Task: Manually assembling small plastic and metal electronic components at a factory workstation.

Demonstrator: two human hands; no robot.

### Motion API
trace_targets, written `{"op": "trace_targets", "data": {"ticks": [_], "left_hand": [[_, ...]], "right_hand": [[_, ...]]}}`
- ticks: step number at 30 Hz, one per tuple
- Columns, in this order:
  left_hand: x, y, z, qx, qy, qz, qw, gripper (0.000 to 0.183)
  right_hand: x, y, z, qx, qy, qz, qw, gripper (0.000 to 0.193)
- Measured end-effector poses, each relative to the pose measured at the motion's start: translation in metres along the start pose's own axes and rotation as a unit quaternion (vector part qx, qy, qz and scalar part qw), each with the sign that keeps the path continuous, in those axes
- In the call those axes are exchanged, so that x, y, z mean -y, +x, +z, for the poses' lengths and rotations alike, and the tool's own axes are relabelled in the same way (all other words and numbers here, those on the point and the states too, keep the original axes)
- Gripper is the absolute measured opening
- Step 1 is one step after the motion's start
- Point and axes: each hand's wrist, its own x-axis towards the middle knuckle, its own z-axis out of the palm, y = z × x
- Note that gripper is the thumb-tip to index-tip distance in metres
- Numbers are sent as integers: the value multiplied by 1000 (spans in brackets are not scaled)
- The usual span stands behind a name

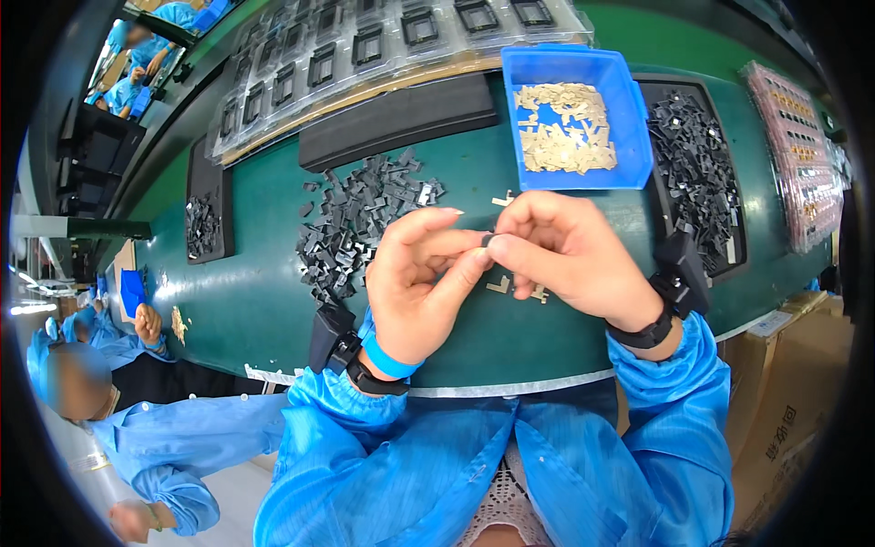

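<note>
My left hand [410, 292] and my right hand [574, 260] meet over the green table, fingertips touching. Between them they pinch a small black part [488, 240], mostly covered by the fingers, so its exact kind does not show. Close by my right hand lie a few loose thin beige pieces, one L-shaped [498, 285] just below the fingers and another [503, 198] above them. A loose heap of small black parts [360, 219] spreads to the left of my left hand. Beyond my right hand stands a blue bin [638, 137] holding many flat beige pieces [574, 128].
A black tray of dark parts [693, 155] lies at right, beside a pink tray [793, 155]. Clear plastic trays with black frames [369, 43] and a long black block [401, 118] line the back. A smaller black tray [211, 242] and a co-worker [191, 428] are at left.
</note>
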Motion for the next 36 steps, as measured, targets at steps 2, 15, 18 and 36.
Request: {"op": "trace_targets", "data": {"ticks": [2,15,18,36], "left_hand": [[2,1,2,-3,-26,-33,999,41],[-2,3,-3,4,-10,-69,998,41],[-4,5,-3,-23,-11,-80,997,36],[3,8,-9,-33,-56,-93,993,29]], "right_hand": [[-5,-2,-3,-16,3,-1,1000,13],[18,-60,-119,-455,-519,-68,720,22],[27,-57,-83,-462,-481,-89,740,20],[-19,-8,27,-43,-587,-64,806,15]]}}
